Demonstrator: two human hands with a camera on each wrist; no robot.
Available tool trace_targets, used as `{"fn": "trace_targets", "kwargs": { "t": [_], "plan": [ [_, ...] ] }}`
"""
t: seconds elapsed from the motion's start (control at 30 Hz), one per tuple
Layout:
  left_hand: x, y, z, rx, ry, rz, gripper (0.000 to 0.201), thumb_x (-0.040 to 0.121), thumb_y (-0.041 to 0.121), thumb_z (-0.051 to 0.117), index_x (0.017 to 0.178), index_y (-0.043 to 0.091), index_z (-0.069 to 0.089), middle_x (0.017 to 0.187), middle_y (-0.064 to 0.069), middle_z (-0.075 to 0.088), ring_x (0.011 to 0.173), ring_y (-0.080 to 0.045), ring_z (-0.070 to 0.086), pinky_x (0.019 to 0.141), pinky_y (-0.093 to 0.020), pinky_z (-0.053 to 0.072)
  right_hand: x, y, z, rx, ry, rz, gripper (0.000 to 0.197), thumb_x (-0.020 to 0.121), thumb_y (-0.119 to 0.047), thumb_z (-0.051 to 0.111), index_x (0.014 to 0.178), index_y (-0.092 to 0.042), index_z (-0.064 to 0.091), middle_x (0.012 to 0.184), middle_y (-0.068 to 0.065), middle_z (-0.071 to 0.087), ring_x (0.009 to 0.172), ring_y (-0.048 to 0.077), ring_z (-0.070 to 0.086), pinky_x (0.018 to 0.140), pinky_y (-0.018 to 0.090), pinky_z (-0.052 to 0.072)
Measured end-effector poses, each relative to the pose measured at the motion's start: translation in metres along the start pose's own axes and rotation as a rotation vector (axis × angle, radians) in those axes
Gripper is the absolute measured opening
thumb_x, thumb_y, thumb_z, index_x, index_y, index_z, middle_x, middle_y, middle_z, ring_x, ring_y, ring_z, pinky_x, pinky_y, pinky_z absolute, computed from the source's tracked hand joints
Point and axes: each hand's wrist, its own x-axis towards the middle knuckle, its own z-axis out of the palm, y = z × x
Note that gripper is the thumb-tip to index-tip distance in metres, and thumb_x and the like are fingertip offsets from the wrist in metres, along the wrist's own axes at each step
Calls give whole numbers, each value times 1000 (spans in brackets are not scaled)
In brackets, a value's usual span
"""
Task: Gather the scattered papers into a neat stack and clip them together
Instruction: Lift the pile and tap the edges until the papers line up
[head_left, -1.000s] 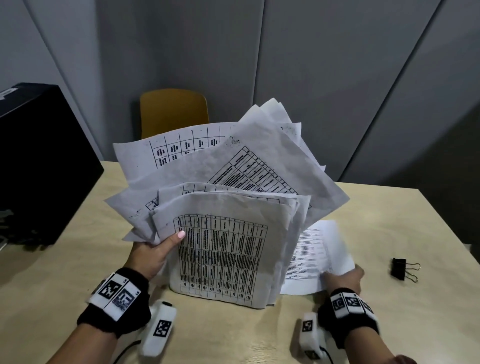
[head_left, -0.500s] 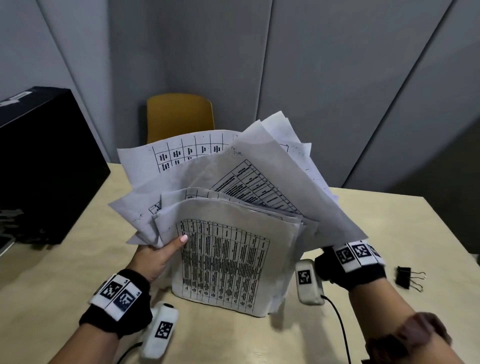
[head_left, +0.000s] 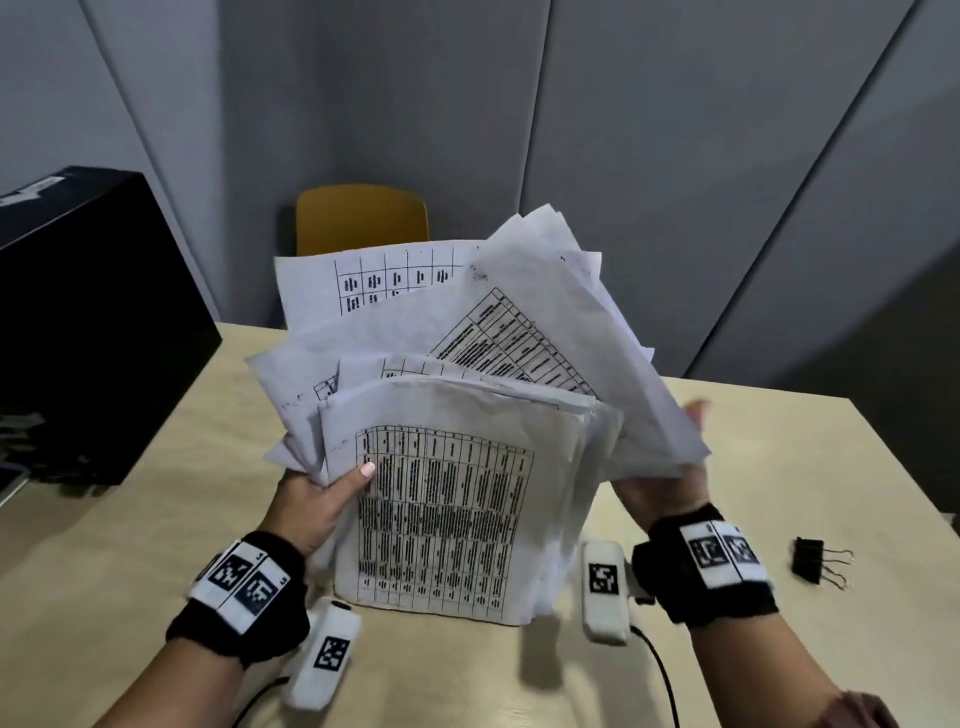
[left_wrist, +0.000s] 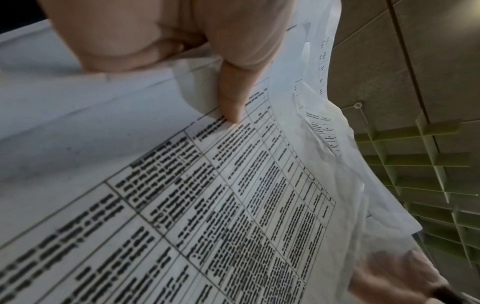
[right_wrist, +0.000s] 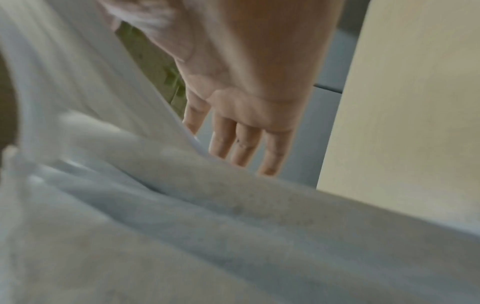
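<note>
A loose, fanned stack of printed papers (head_left: 441, 509) stands on its lower edge on the light wooden table (head_left: 779, 467). My left hand (head_left: 322, 499) grips its left side, thumb on the front sheet; the left wrist view shows the thumb (left_wrist: 231, 98) pressed on the table print of the papers (left_wrist: 233, 205). My right hand (head_left: 670, 478) is at the stack's right side with fingers straight, partly hidden behind the slanting sheets. In the right wrist view the hand (right_wrist: 249, 102) lies flat along the blurred papers (right_wrist: 182, 226). A black binder clip (head_left: 810, 558) lies on the table, right of my right wrist.
A large black box (head_left: 88, 322) stands at the table's left edge. A yellow chair (head_left: 363, 218) is behind the table against grey wall panels. The table's right edge runs just beyond the clip.
My right hand lifted a sheet off the table at the right, brought it up to the stack, and now lies flat against the stack's right side. The left hand kept its grip.
</note>
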Motion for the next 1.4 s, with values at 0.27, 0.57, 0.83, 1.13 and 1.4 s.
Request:
{"fn": "trace_targets", "kwargs": {
  "t": [0.27, 0.57, 0.83, 1.13, 1.4],
  "plan": [
    [0, -2, -8, 24, -53, 0, 12, 82, 6, 63, 82, 17, 62, 87, -1, 65, 88, -17, 58, 94, -37, 41, -2, -10, 45, -532, 259, -247, 25, 78, -3, 70, 86, -27, 69, 81, -14, 71, 76, 3, 63, 74, 17, 52],
    [-4, -4, -8, -56, -41, -20, 13, 82, 5, 62, 82, 18, 62, 86, 2, 64, 87, -11, 57, 92, -34, 39, 17, -46, 99, -1243, 123, -596, 41, 78, -15, 69, 117, -19, 60, 96, 0, 62, 88, 21, 61, 80, 28, 49],
    [-5, -8, -13, -32, -49, 6, 18, 81, -1, 62, 77, 16, 65, 74, 7, 70, 84, -13, 59, 81, -28, 46, 34, -53, 118, -1330, 142, -571, 41, 70, -22, 73, 108, -14, 60, 91, -4, 60, 86, 23, 61, 82, 42, 50],
    [-5, -9, -13, -74, -72, 2, 17, 80, -1, 63, 79, 17, 64, 87, -2, 64, 87, -14, 58, 83, -29, 43, 26, -35, 111, -1305, 122, -701, 7, 76, 0, 66, 81, -4, 68, 90, 7, 56, 74, -3, 49, 68, 3, 40],
    [-6, -12, -16, -112, -115, -16, 39, 58, 26, 84, 87, 11, 64, 88, -3, 68, 86, -11, 63, 88, -29, 47, 34, -81, 127, -1376, -246, -770, 22, 85, 3, 54, 80, -5, 73, 79, 8, 69, 72, 14, 62, 66, 27, 50]
  ]
}}
